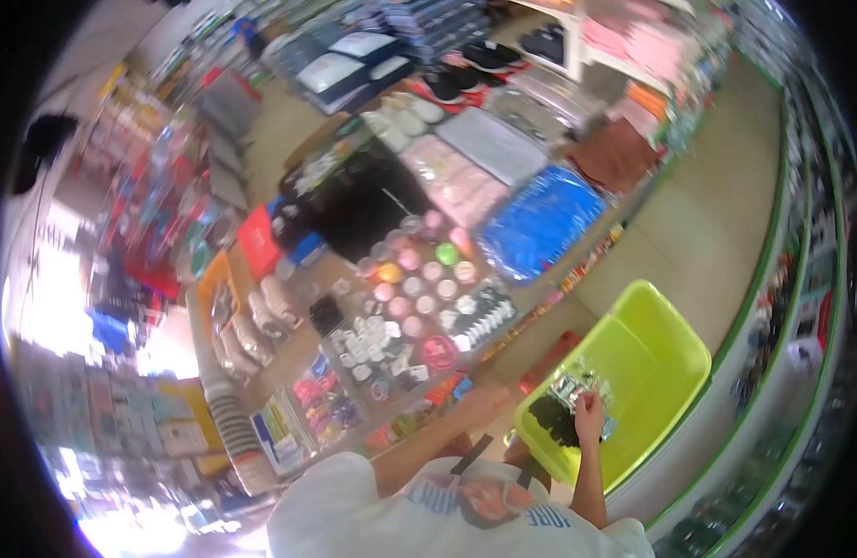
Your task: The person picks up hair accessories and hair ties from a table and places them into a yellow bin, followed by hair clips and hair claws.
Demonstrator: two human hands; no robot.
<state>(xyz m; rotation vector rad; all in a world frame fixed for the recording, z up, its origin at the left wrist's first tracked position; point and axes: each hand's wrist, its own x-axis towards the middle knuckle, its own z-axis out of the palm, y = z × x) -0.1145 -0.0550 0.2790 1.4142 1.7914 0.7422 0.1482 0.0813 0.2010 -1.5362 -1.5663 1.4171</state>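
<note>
My right hand [589, 416] reaches into a yellow-green plastic basin [665, 349], with its fingers closed over small shiny silver and white packets [570, 385]. What it pinches is too small to make out. A dark, bumpy bundle [554, 418] lies in the basin, left of that hand. My left hand [489, 405] is smeared by motion between the table's front edge and the basin, so its fingers do not show clearly. Close to it on the table are colorful small packs [447, 389], a pink round item [439, 352] and small white pieces [371, 339].
Round lidded pots [424, 288], a blue plastic-wrapped pack [545, 221], folded cloths [491, 146] and shoes [447, 84] cover the table. Left, an orange basket [217, 293] stands beside rolled beige items [272, 307]. Shelves [772, 335] with green edges line the right; a red object [551, 361] sits beside the basin.
</note>
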